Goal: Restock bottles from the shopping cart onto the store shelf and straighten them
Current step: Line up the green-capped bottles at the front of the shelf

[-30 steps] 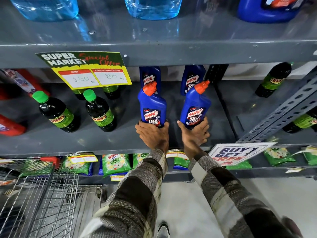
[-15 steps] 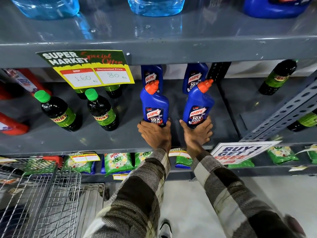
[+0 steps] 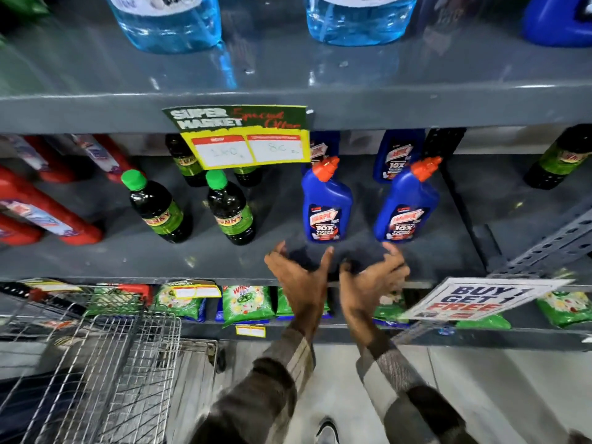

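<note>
Two blue cleaner bottles with orange caps stand upright side by side on the grey middle shelf [image 3: 368, 257]: the left blue bottle [image 3: 326, 206] and the right blue bottle [image 3: 407, 208]. Two more blue bottles stand behind them. My left hand [image 3: 301, 277] hovers just in front of the left bottle, fingers spread, touching nothing. My right hand [image 3: 371, 277] is held the same way in front of the right bottle, apart from it. The wire shopping cart [image 3: 105, 354] stands at the lower left; what is inside is blurred.
Dark bottles with green caps [image 3: 229, 209] stand left of the blue ones, red bottles [image 3: 41, 206] farther left. A price sign [image 3: 246, 139] hangs from the upper shelf edge. A "Buy 1 Get 1 Free" sign [image 3: 474, 299] juts out at right. Green packets fill the lower shelf.
Both hands have let go of the two front blue bottles and pulled back toward me with fingers spread. The bottles stay standing. The view has shifted left and down.
</note>
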The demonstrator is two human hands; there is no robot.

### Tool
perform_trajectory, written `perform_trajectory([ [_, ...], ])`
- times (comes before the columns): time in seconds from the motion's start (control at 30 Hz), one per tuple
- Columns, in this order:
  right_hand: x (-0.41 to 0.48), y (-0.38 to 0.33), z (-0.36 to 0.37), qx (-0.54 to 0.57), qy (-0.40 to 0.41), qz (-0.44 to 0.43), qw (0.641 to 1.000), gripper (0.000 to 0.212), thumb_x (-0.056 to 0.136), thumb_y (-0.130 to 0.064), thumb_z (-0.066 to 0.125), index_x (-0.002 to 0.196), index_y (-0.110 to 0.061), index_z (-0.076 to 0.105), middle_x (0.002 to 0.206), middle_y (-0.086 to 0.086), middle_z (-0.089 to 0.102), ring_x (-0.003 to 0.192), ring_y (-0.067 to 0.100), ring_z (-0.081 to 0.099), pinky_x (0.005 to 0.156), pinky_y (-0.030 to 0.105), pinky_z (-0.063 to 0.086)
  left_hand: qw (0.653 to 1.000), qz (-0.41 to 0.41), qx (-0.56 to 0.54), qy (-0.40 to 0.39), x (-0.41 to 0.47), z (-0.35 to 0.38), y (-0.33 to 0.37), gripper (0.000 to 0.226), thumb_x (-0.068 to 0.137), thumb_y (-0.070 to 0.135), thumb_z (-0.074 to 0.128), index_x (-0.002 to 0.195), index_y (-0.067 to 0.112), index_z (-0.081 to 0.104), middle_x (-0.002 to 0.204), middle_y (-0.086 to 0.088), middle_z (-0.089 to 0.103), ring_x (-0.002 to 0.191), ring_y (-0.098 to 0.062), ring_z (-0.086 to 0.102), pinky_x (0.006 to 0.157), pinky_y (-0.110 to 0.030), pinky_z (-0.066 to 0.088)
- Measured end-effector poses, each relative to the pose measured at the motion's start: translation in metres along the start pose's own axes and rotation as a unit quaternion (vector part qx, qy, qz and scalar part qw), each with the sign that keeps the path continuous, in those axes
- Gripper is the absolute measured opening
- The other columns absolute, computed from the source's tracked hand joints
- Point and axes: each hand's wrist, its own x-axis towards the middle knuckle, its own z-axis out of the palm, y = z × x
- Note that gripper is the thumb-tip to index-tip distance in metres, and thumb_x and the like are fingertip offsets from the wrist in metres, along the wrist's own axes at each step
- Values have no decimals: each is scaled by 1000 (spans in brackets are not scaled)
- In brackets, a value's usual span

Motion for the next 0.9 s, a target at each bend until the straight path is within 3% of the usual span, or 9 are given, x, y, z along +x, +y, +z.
perform_trajectory([
  [0.07,-28,-17,8,32,-49,-78,995,65,60,-13,75,120,-12,49,115,13,48,106,30,46,91,38,37,999,42,10,11,10,-37,-4,72,68,35,87,121,12,43,112,-4,44,103,-18,51,93,-18,47],
  [0.2,-72,-53,45,108,-180,-171,963,52,70,-8,71,117,-12,52,110,6,50,95,22,52,87,34,46,989,103,39,102,59,-107,-8,56,77,33,81,113,9,46,106,-8,44,100,-30,50,91,-51,47],
  [0.3,-97,-69,83,129,-240,-166,948,63,72,-8,74,128,-9,47,112,7,52,89,19,52,85,30,47,979,113,53,158,111,-156,-22,52,77,36,79,106,10,43,102,-9,43,96,-37,49,89,-60,44],
  [0.4,-106,-68,126,102,-256,-119,954,84,64,-15,82,136,-8,38,119,10,52,98,23,54,91,31,47,975,100,64,189,162,-186,-34,66,69,34,85,110,5,42,106,-5,38,99,-35,45,90,-58,44],
  [0.47,-112,-66,150,76,-244,-61,965,95,54,-25,86,135,-12,38,123,10,55,109,27,56,97,39,47,984,61,70,152,191,-195,-46,85,63,32,89,125,-1,40,118,-14,42,112,-33,46,101,-54,42],
  [0.57,-118,-61,170,9,-217,-26,976,86,50,-36,87,124,-13,50,118,12,59,112,33,56,96,44,47,997,16,74,33,214,-203,-60,103,60,31,92,138,2,32,133,-11,46,126,-28,48,110,-48,41],
  [0.67,-114,-64,174,-36,-205,-10,978,82,55,-36,87,126,-14,52,122,12,56,118,33,51,98,41,46,992,-8,119,-38,222,-203,-60,89,59,32,91,131,14,41,126,-2,59,120,-27,58,102,-42,48],
  [0.73,-113,-65,175,-50,-206,-1,977,82,58,-37,86,129,-16,51,126,11,53,122,32,49,100,40,44,986,-9,158,-60,225,-203,-57,79,59,42,88,124,20,49,122,-3,66,117,-29,60,100,-46,50],
  [0.9,-118,-67,174,-46,-183,-11,982,77,59,-38,86,125,-16,55,120,12,55,118,32,50,97,39,45,984,-4,170,-56,223,-203,-60,59,71,36,82,120,16,56,120,-9,67,117,-32,58,101,-54,46],
])
